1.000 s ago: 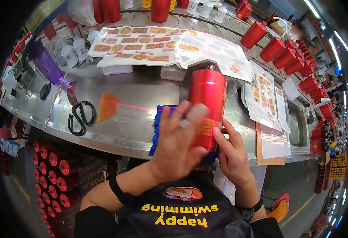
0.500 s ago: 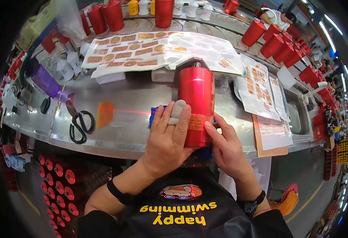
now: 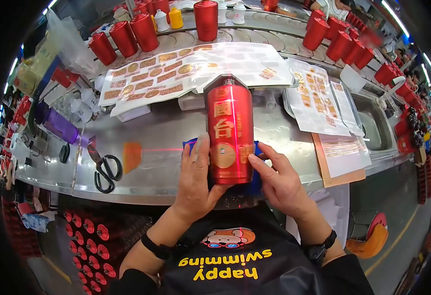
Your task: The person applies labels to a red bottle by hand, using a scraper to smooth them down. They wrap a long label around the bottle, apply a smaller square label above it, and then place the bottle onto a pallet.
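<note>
A red metallic bottle (image 3: 231, 123) with gold characters and a round gold emblem lies on a blue cloth (image 3: 257, 185), its neck pointing away from me. My left hand (image 3: 194, 179) rests along the bottle's left side, thumb near its base, a pale cover on one finger. On the right side, my right hand (image 3: 280, 179) has its thumb and fingers at the edge of a gold label. Both hands hold the bottle between them. Sheets of gold labels (image 3: 176, 73) spread behind the bottle, with another label sheet (image 3: 318, 101) to the right.
Black-handled scissors (image 3: 108, 172) and a purple bottle (image 3: 60, 127) are on the left. Papers (image 3: 340, 157) lie at the right edge, before a sink (image 3: 372, 125). More red bottles (image 3: 206, 20) stand on the conveyor behind. A person (image 3: 335, 7) is at the far right back.
The bottle has been turned about its length, so large gold characters and the round emblem now face up. My left hand has moved off its front to its left side. The view has shifted slightly.
</note>
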`<control>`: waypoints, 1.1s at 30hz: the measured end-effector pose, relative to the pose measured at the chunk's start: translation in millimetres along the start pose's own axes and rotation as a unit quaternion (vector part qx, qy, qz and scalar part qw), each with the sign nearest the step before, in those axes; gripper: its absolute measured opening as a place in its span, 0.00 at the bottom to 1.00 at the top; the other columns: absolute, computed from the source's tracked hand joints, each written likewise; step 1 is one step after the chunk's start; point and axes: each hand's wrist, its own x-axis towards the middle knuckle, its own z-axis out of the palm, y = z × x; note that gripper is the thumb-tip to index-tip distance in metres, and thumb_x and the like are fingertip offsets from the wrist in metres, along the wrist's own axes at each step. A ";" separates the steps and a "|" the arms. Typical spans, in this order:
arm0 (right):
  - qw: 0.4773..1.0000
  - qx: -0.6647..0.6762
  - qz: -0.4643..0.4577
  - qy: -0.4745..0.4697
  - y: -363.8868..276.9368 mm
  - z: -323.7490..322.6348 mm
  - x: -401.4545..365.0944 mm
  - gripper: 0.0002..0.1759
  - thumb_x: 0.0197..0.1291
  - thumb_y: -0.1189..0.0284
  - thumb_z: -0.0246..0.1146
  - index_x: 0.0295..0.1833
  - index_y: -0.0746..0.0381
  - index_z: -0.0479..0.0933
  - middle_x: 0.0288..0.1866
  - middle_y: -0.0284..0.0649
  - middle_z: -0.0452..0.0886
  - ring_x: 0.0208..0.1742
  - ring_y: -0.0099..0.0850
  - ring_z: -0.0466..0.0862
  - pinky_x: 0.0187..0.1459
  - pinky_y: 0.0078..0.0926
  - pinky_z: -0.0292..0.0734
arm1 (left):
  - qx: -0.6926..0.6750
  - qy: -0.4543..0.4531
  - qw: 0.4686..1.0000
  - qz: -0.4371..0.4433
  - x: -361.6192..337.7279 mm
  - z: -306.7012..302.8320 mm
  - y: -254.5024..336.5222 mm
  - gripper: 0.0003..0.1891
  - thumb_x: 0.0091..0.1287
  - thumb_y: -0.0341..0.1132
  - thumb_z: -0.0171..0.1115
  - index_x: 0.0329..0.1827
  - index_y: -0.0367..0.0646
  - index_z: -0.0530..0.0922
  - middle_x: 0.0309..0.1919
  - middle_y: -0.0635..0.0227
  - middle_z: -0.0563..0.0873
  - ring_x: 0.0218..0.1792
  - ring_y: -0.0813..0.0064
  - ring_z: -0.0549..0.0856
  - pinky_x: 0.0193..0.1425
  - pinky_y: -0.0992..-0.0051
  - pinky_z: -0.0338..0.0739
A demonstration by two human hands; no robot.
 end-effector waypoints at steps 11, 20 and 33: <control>0.999 0.022 -0.003 0.027 14.5 -10.4 18.5 0.34 0.53 0.90 0.57 0.68 0.62 0.72 0.64 0.56 0.74 0.56 0.46 0.80 0.56 0.37 0.78 | 0.040 -0.003 0.999 -0.005 -2.0 -0.6 3.9 0.48 0.67 0.53 0.63 0.78 0.29 0.50 0.72 0.43 0.66 0.71 0.43 0.68 0.77 0.44 0.49; 0.875 0.408 0.260 0.023 42.1 -25.2 36.9 0.18 0.65 0.75 0.64 0.59 0.64 0.73 0.44 0.37 0.83 0.42 0.19 0.81 0.44 0.17 0.77 | -0.004 -0.029 0.998 -0.060 -13.6 0.4 -7.7 0.48 0.69 0.58 0.59 0.77 0.27 0.49 0.72 0.42 0.64 0.71 0.40 0.65 0.78 0.45 0.48; 0.871 0.439 0.141 -0.170 59.4 -49.6 82.3 0.14 0.61 0.71 0.70 0.51 0.62 0.80 0.42 0.30 0.83 0.44 0.17 0.80 0.48 0.18 0.76 | -0.118 -0.023 0.988 -0.094 10.3 -15.7 5.7 0.35 0.71 0.50 0.60 0.72 0.35 0.62 0.72 0.42 0.65 0.75 0.40 0.60 0.77 0.52 0.52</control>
